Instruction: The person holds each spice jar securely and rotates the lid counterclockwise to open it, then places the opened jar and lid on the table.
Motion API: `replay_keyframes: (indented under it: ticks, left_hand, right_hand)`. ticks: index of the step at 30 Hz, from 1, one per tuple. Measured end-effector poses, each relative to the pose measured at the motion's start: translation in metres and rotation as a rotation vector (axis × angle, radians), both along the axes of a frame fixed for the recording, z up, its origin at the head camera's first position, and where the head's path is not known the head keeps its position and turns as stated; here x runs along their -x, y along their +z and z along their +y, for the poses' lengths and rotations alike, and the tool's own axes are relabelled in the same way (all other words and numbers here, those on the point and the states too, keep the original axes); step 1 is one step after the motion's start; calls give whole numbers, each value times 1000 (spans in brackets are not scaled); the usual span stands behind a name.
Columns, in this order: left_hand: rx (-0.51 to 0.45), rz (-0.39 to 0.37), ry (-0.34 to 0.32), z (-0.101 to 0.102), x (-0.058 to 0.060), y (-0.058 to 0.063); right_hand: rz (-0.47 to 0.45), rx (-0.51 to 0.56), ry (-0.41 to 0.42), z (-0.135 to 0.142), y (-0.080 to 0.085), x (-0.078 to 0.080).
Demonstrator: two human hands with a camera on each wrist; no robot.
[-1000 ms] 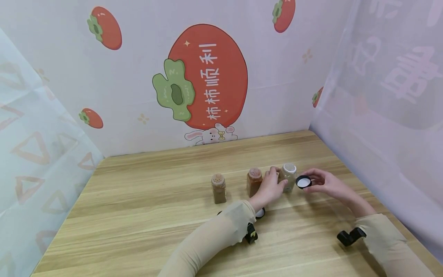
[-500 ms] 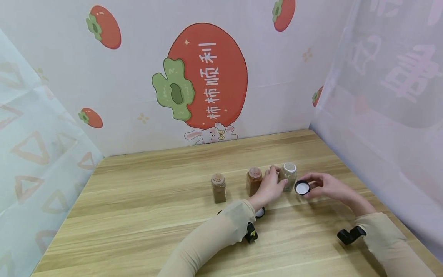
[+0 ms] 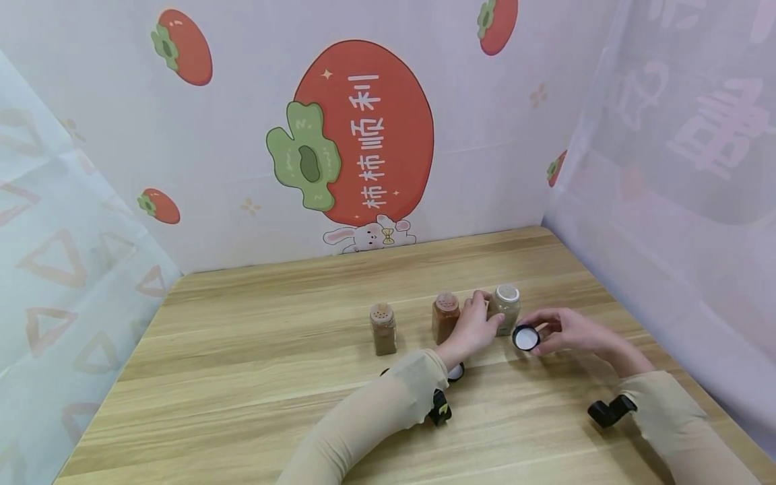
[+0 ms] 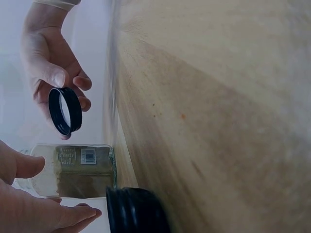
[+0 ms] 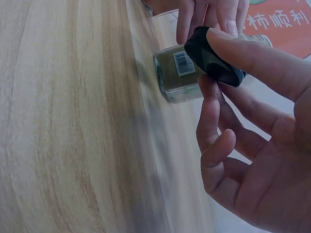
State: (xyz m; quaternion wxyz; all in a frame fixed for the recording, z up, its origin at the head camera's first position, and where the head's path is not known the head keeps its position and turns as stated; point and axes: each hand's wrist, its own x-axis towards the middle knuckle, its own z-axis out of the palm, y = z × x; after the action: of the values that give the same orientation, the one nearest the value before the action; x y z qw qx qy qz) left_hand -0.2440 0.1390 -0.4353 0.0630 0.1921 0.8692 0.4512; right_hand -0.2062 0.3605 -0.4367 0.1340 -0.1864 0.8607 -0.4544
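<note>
A glass spice jar of greenish-brown powder stands upright on the table, its white perforated top uncovered. My left hand holds it from the left; in the left wrist view, the thumb and fingers lie on opposite sides of the jar. Just right of the jar, my right hand pinches a black screw lid, its white inside turned toward the head camera. The right wrist view has the thumb and fingertips on the rim of this lid. Lid and jar look apart.
An orange-red spice jar stands just left of my left hand, and a brown one farther left. One black lid lies by the left wrist, partly covered. Another dark edge peeks out behind the left sleeve. Fabric walls border the wooden table.
My right hand has shifted slightly toward me and left with the lid, tipping its white inside more toward the head camera. The left hand and the jars have stayed put.
</note>
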Motion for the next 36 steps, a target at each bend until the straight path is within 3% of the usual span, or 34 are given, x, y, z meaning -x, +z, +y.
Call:
replay_keyframes:
  ticks: [11,20,36]
  left_hand:
    - [12,4,13,2,-1,-1]
    - [29,19,14,1,0,0]
    - [33,43,3,1,0,1]
  right_hand:
    - [-43,-14,78,-7,-3,6]
    - [-5,-18,182,-10,-7,10]
    - [-75,-11,259,-14,-8,11]
